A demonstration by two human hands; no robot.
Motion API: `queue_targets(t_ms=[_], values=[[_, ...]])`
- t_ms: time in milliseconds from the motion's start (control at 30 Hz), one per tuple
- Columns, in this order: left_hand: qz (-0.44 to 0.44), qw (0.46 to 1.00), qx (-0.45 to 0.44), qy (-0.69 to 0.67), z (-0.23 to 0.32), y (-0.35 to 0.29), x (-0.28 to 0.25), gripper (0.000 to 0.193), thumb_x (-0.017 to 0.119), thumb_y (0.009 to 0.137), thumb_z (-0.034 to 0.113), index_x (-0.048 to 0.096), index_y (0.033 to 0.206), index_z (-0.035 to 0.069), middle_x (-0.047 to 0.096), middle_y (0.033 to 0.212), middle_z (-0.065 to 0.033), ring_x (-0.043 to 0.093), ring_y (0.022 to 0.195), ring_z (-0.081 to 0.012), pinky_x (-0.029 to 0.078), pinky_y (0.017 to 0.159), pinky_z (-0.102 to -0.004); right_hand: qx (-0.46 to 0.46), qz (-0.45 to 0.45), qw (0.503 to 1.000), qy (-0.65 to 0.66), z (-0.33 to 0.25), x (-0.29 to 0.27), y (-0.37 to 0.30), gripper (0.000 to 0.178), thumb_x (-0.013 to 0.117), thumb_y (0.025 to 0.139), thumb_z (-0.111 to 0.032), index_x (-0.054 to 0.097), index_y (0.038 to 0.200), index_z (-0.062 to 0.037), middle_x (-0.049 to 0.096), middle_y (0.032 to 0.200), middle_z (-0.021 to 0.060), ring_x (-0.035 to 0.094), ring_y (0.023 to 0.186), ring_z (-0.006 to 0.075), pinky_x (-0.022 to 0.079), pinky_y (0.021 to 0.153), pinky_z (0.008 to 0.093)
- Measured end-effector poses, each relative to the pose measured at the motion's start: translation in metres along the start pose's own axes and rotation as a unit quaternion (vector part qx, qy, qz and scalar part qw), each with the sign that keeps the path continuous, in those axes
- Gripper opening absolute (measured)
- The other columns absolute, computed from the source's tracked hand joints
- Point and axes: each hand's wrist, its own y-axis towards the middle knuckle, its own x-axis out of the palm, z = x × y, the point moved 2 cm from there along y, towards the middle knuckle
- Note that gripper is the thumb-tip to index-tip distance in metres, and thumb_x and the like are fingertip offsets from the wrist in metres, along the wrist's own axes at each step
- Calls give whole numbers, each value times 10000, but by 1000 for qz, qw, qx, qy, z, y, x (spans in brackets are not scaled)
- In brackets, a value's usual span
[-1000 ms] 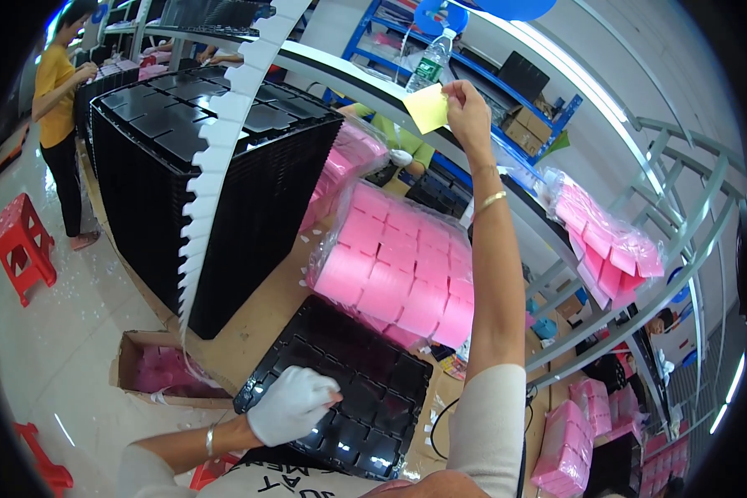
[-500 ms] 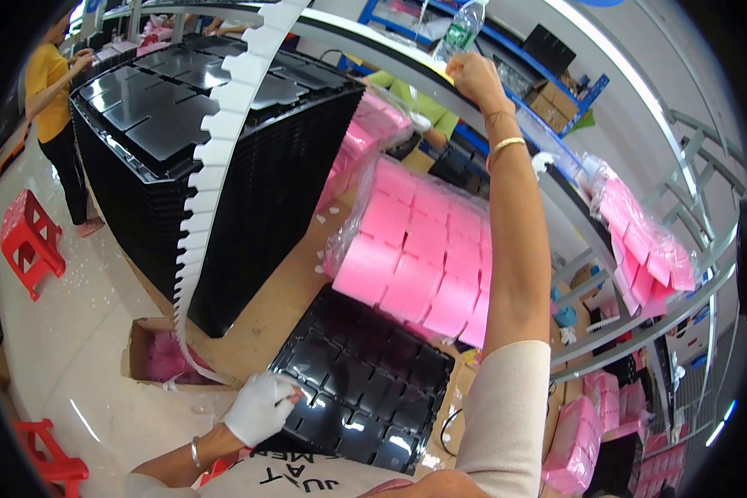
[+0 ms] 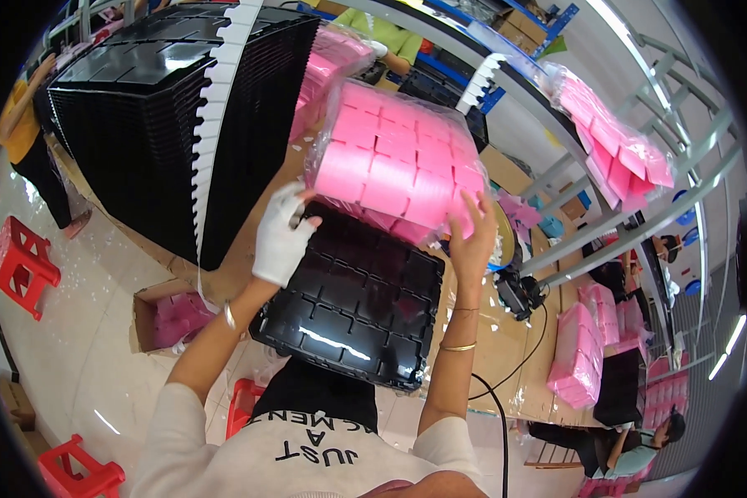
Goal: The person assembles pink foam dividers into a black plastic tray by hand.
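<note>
My left hand [image 3: 280, 236], in a white glove with bare fingertips, reaches over the left edge of a black compartmented plastic tray [image 3: 353, 290]. Its thumb and fingers are apart, close to the near left corner of a pink sheet stack [image 3: 390, 162] cut in a grid and partly wrapped in clear film. Bare and with spread fingers, my right hand [image 3: 473, 236] lies against the near right corner of that stack. The stack stands just beyond the tray. Neither hand appears to hold anything.
Tall stacked black trays [image 3: 183, 124] stand at the left, with a white toothed strip [image 3: 212, 124] hanging before them. A cardboard box [image 3: 145, 319] holds pink scraps. Red stools [image 3: 26, 261] stand left. Pink bundles [image 3: 610, 141] rest on the metal frame at right. Co-workers are farther off.
My right hand has come down from the overhead rail near a bottle to the pink stack. My left hand has moved from the tray's near left side farther forward. The view has shifted.
</note>
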Motion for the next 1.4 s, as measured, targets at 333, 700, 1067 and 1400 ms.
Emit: queue_targets(t_ms=[333,700,1067,1400], values=[[-28,989,133,61,-14,65,44,326,750,831,3,751,1152,60,659,1329,-157,651,1189,-315,510,1027,-347,-105,-101,989,-17,57,-6,-6,698,838,753,-47,634,1405,-186,474,1557,159,476,1408,378,432,1140,442],[14,967,157,198,-11,141,55,199,703,878,111,747,1054,28,710,1176,-158,687,1076,-324,539,955,-373,-148,-122,977,95,83,33,51,455,687,949,-155,607,1364,14,561,1430,270,509,1359,447,403,1149,465],[-35,949,130,284,3,164,50,199,655,859,225,795,918,97,736,1026,-152,685,955,-368,536,919,-442,-57,-134,979,144,91,33,67,234,765,897,-157,786,1090,-26,738,1191,187,708,1133,316,522,1011,380],[-102,972,-21,213,5,209,43,250,738,837,233,792,990,43,759,916,-144,711,811,-221,540,808,-311,58,-50,985,157,76,30,96,188,715,881,-191,822,957,-57,781,1078,124,740,962,236,556,876,343]])
